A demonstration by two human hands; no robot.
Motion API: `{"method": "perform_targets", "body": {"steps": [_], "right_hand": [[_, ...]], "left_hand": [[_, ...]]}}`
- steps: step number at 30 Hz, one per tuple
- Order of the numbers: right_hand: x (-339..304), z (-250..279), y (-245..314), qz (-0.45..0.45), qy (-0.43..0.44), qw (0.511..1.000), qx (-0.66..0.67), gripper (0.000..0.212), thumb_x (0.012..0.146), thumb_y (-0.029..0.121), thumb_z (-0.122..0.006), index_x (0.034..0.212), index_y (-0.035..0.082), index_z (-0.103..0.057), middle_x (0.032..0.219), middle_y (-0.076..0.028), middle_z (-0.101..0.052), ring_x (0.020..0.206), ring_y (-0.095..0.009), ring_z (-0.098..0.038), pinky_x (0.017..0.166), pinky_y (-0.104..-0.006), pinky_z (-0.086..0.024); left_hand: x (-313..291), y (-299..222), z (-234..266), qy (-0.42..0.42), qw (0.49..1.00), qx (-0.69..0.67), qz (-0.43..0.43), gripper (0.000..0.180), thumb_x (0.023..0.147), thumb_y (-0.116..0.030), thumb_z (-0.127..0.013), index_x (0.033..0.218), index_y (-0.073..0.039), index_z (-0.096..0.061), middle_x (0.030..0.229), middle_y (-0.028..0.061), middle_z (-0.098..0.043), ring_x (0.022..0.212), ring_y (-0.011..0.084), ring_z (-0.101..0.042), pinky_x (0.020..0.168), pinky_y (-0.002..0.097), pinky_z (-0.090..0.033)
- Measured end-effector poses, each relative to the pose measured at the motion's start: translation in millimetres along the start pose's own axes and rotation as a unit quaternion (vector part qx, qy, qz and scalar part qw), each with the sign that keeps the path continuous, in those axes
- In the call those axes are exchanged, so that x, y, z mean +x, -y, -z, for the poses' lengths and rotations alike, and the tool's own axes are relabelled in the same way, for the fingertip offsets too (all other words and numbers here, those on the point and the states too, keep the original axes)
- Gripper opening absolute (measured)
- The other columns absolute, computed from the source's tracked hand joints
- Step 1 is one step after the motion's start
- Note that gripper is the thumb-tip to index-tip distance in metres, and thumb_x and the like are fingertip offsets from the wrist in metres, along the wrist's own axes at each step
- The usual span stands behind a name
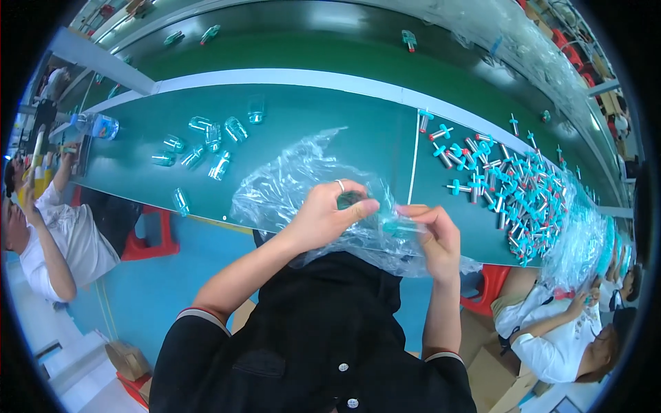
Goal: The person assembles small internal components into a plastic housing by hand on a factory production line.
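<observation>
A crumpled clear plastic bag (296, 180) lies at the table's front edge, spilling over it toward my lap. My left hand (330, 215) has its fingers curled with the thumb pressed in, gripping the bag's film. Close by on the right, my right hand (439, 241) pinches a clear, teal-tinted plastic piece (401, 227) at the bag; film partly covers it, so its exact kind is hard to make out. To the left, several clear teal-tinted cups (213, 134) lie scattered on the green table (365, 131).
At the right is a heap of small teal, silver and red parts (530, 196), beside another plastic bag (578, 237). A conveyor belt (310, 41) with a few parts runs behind a white rail (275, 74). A bottle (103, 126) lies far left. People sit at both sides.
</observation>
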State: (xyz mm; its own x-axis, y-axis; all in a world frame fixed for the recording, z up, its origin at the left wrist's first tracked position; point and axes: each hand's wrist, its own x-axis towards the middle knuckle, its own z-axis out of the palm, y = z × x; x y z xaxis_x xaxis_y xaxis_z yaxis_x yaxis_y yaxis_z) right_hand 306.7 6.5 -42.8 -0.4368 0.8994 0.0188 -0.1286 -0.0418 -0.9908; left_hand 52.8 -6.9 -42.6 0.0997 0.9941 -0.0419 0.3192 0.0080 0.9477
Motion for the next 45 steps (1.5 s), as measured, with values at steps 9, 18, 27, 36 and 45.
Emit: {"method": "perform_targets", "body": {"steps": [9, 18, 27, 36, 45], "right_hand": [[-8, -21, 14, 0.173, 0.091, 0.956, -0.221, 0.009, 0.097, -0.006, -0.057, 0.102, 0.0, -0.061, 0.1, -0.014, -0.07, 0.101, -0.033, -0.069, 0.091, -0.0419, -0.054], [-27, -17, -21, 0.002, -0.01, 0.965, 0.263, 0.008, 0.1, 0.004, -0.064, 0.099, 0.001, -0.057, 0.092, -0.014, -0.066, 0.086, -0.026, -0.065, 0.083, -0.0384, -0.054], [6, -32, 34, 0.179, -0.056, 0.972, -0.144, 0.008, 0.105, 0.009, -0.058, 0.106, 0.001, -0.056, 0.112, -0.02, -0.069, 0.102, -0.035, -0.072, 0.094, -0.0453, -0.055], [-16, -66, 3, 0.054, -0.133, 0.989, -0.026, 0.011, 0.105, 0.011, -0.058, 0.11, 0.002, -0.054, 0.092, -0.003, -0.058, 0.078, -0.008, -0.049, 0.069, -0.0247, -0.041], [-68, -36, 18, -0.037, -0.188, 0.971, -0.14, 0.007, 0.098, 0.007, -0.066, 0.096, 0.002, -0.061, 0.076, 0.003, -0.058, 0.067, -0.004, -0.048, 0.059, -0.0228, -0.038]], "left_hand": [[-8, -11, -22, -0.018, 0.939, -0.302, 0.165, 0.03, 0.098, -0.03, -0.074, 0.092, -0.001, -0.073, 0.079, -0.0019, -0.064, 0.074, 0.0043, -0.055, 0.065, 0.0238, -0.043], [-18, 14, -1, -0.224, 0.935, -0.238, 0.139, 0.035, 0.105, -0.033, -0.057, 0.099, -0.002, -0.072, 0.085, 0.0047, -0.068, 0.079, 0.0108, -0.06, 0.074, 0.0283, -0.049], [-10, -8, 23, -0.07, 0.975, -0.21, 0.014, 0.018, 0.094, -0.019, -0.074, 0.104, -0.003, -0.073, 0.098, 0.0017, -0.072, 0.094, 0.0098, -0.062, 0.09, 0.0292, -0.05], [-15, -25, -3, -0.16, 0.877, -0.449, 0.062, 0.018, 0.091, -0.01, -0.074, 0.105, 0.0, -0.072, 0.097, 0.0061, -0.073, 0.092, 0.012, -0.064, 0.084, 0.0285, -0.051], [-6, -51, 81, -0.263, 0.875, -0.395, -0.1, 0.029, 0.086, 0.001, -0.067, 0.115, 0.002, -0.066, 0.107, 0.0125, -0.072, 0.102, 0.0228, -0.069, 0.092, 0.0401, -0.056]]}}
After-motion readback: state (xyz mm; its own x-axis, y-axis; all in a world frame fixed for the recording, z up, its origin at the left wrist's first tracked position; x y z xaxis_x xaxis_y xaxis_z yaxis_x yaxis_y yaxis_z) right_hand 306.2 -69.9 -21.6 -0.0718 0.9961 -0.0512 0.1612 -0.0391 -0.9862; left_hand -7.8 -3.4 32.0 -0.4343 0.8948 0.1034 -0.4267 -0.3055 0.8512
